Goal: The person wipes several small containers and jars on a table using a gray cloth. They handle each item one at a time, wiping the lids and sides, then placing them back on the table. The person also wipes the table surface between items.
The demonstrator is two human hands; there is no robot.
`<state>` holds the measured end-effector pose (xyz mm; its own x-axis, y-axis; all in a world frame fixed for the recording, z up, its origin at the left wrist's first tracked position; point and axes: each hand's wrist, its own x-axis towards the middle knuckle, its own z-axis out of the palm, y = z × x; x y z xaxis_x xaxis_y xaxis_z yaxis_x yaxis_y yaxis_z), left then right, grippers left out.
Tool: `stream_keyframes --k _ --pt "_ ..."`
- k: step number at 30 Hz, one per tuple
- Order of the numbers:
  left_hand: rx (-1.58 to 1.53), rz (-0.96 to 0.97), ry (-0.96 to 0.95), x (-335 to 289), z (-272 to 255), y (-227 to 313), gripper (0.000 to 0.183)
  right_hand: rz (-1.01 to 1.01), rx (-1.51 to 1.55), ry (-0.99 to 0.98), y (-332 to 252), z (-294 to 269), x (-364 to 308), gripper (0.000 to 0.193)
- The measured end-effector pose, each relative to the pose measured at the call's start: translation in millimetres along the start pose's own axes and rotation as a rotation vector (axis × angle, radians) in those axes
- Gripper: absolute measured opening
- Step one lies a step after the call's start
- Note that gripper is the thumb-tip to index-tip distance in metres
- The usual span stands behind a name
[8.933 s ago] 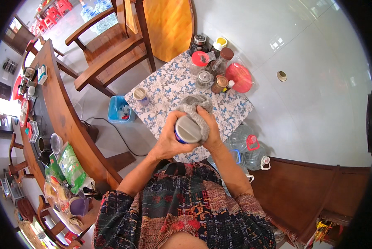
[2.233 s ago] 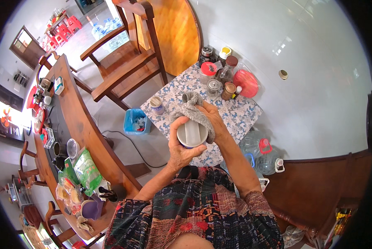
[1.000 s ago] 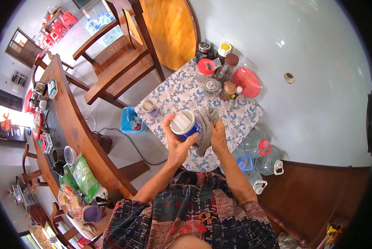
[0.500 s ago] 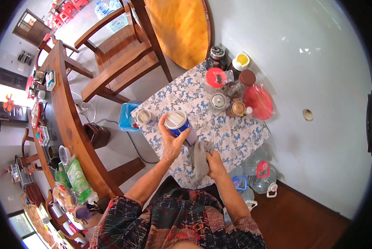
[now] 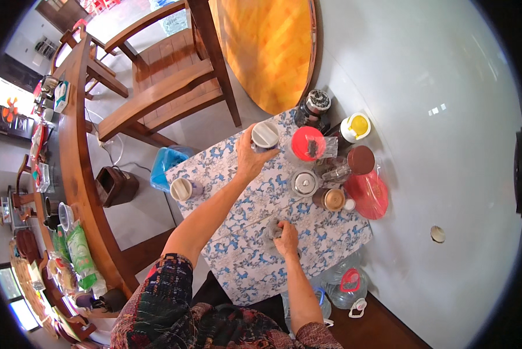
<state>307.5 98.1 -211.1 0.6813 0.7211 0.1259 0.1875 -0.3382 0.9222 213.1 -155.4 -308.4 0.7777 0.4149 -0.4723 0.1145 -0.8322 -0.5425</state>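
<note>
Left hand (image 5: pixel 250 154): fingers wrapped around a white-lidded canister (image 5: pixel 265 135), thumb on the near side, lid facing up. Canister is over the far part of the floral-covered surface (image 5: pixel 243 276), just left of the jar group; can't tell if its base is touching down.

Right hand (image 5: pixel 286 239): fingers clenched on a bunched gray cloth (image 5: pixel 271 232), low over the middle of the surface. Hands well apart, left one farther out.

Second canister (image 5: pixel 182 189), similar off-white lid, sits by itself near the left corner of the surface, outside the left forearm.

Jar group, far right side: red-lidded jar (image 5: pixel 307 144) nearest the held canister, metal-lidded glass jar (image 5: pixel 304 184) just below it in view, brown-lidded jar (image 5: pixel 332 199) beside that. Behind them: dark jar (image 5: pixel 313 109) at the far corner, bottle with white-and-yellow cap (image 5: pixel 355 127), clear bottle with maroon cap (image 5: pixel 360 160). Red round item (image 5: pixel 368 196) in clear plastic at the right edge.

Off the surface: blue-lined bin (image 5: pixel 169 163) by the left corner, brown bin (image 5: pixel 116 185) farther left, large clear jugs (image 5: pixel 348 284) by the near right edge.
</note>
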Motion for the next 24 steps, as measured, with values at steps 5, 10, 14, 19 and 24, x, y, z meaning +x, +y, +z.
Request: stream_keyframes --k 5,10,14,19,24 --pt "-0.019 0.005 -0.038 40.1 39.2 -12.4 0.078 -0.008 0.086 -0.039 9.2 0.9 6.8 0.041" --pt "0.004 0.040 -0.063 58.8 67.7 -33.6 0.078 -0.019 0.046 -0.024 4.4 -0.3 4.2 0.042" --pt "-0.045 0.009 -0.083 62.7 84.4 -45.8 0.078 -0.030 0.031 0.021 -1.5 -4.1 1.5 0.044" --pt "-0.038 0.067 -0.107 65.8 93.4 -55.8 0.077 -0.019 0.013 0.026 -2.2 -3.3 0.5 0.046" --pt "-0.006 0.069 -0.109 65.0 97.1 -58.3 0.083 0.014 0.033 -0.027 -5.9 -8.7 -0.9 0.043"
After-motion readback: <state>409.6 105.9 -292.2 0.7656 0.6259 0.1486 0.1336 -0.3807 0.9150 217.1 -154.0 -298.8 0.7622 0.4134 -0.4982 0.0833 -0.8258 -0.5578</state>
